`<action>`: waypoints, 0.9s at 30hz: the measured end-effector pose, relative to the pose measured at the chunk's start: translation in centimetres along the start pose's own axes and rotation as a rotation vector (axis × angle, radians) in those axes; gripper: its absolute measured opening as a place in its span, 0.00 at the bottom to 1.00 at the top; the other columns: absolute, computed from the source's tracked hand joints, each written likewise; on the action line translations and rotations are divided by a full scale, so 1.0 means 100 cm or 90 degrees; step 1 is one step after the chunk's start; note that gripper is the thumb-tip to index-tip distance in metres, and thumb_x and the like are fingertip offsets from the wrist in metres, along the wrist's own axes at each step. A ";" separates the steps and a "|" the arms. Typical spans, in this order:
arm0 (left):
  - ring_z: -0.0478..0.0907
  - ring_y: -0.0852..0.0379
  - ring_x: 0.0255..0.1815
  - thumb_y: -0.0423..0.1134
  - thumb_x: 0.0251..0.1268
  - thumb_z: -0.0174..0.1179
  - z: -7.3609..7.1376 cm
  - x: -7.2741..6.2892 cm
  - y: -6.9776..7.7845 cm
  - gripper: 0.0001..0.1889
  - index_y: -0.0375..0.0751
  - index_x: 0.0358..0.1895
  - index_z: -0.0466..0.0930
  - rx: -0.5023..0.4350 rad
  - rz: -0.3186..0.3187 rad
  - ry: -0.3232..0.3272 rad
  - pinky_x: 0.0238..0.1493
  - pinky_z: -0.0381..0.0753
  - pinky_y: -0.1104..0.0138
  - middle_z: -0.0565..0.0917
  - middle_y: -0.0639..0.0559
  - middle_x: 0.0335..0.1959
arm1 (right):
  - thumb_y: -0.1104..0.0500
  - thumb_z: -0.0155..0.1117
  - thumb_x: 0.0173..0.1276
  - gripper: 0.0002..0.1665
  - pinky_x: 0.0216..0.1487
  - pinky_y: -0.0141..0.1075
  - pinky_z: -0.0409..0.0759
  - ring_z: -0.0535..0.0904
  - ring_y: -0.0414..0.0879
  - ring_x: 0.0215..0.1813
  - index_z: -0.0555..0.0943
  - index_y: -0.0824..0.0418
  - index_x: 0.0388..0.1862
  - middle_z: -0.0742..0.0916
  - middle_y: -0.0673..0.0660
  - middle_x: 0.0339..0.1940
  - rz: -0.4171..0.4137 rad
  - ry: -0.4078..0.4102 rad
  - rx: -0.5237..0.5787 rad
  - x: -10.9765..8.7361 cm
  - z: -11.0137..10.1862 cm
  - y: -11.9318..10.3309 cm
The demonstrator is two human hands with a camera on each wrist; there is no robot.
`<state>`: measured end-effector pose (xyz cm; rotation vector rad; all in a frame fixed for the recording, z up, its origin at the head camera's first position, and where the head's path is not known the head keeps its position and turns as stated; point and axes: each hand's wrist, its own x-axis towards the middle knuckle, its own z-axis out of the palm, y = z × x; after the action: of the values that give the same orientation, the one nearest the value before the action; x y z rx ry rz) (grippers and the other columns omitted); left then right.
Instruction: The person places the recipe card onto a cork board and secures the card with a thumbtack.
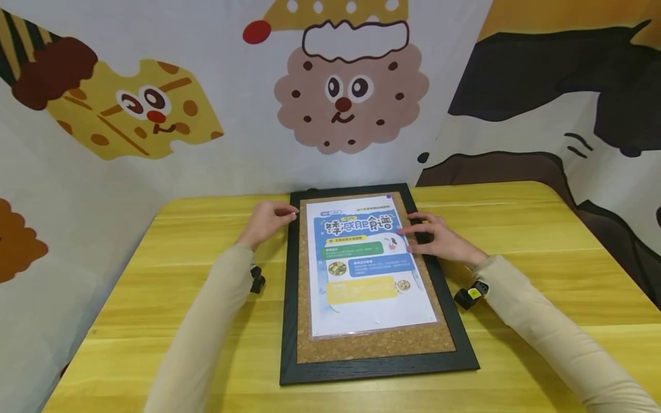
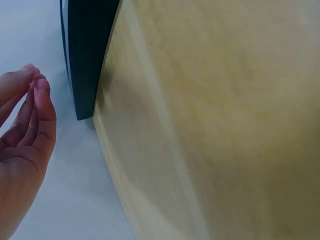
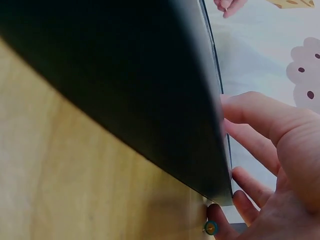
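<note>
A corkboard (image 1: pixel 377 344) with a black wooden frame lies on the table, bearing a printed poster (image 1: pixel 372 312) in a clear sleeve. A purple pushpin (image 1: pixel 389 196) sits at the poster's top right corner. Beside the frame's upper left edge, my left hand (image 1: pixel 265 222) pinches a small pale thing (image 1: pixel 294 214) between thumb and fingertips; its kind is too small to tell. My right hand (image 1: pixel 436 238) reaches over the frame's right side, spread fingers resting on the board and the poster's edge. In the right wrist view a small round teal and orange thing (image 3: pixel 210 228) shows by a fingertip.
The wooden table (image 1: pixel 206 223) extends to both sides of the board. Behind it rises a white wall covering (image 1: pixel 232 166) printed with cartoon food. Black wrist cameras (image 1: pixel 469 297) hang from both sleeves, close to the frame.
</note>
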<state>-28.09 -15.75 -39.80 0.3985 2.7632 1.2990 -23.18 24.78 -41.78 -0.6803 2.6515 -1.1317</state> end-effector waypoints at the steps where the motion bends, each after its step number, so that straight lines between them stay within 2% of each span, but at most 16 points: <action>1: 0.79 0.48 0.44 0.33 0.67 0.61 0.001 0.003 0.000 0.11 0.32 0.48 0.85 0.007 0.005 0.001 0.47 0.78 0.57 0.84 0.42 0.45 | 0.60 0.70 0.62 0.24 0.62 0.69 0.47 0.45 0.71 0.71 0.81 0.66 0.57 0.59 0.70 0.73 0.001 0.001 0.002 0.000 0.000 0.000; 7: 0.79 0.48 0.43 0.32 0.67 0.61 0.009 0.021 -0.001 0.11 0.29 0.48 0.85 0.057 0.033 -0.002 0.45 0.78 0.58 0.84 0.39 0.43 | 0.61 0.71 0.62 0.24 0.62 0.69 0.46 0.44 0.71 0.71 0.81 0.67 0.57 0.59 0.70 0.73 0.000 0.007 0.004 -0.001 0.001 0.001; 11: 0.78 0.48 0.45 0.31 0.68 0.60 0.013 0.030 -0.001 0.10 0.30 0.47 0.85 0.072 0.034 -0.007 0.47 0.78 0.58 0.84 0.40 0.45 | 0.61 0.71 0.62 0.24 0.61 0.69 0.47 0.45 0.71 0.71 0.80 0.67 0.57 0.59 0.70 0.73 -0.003 0.007 0.005 -0.001 0.002 0.000; 19: 0.76 0.49 0.46 0.33 0.69 0.59 0.017 0.042 0.001 0.10 0.33 0.47 0.85 0.082 0.015 -0.020 0.49 0.76 0.59 0.83 0.42 0.46 | 0.61 0.70 0.63 0.24 0.61 0.69 0.48 0.46 0.71 0.71 0.80 0.67 0.58 0.59 0.70 0.73 0.000 0.011 0.003 -0.002 0.003 0.001; 27: 0.77 0.50 0.36 0.31 0.68 0.59 0.019 0.052 0.002 0.09 0.30 0.45 0.85 0.056 0.014 -0.023 0.39 0.76 0.63 0.84 0.40 0.40 | 0.60 0.70 0.64 0.24 0.62 0.69 0.47 0.45 0.70 0.72 0.80 0.63 0.59 0.59 0.67 0.74 0.003 0.014 -0.009 -0.001 0.006 0.007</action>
<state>-32.80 -12.87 -40.60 0.4552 2.8006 1.1650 -23.12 24.92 -42.69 -0.6670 2.6812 -1.1261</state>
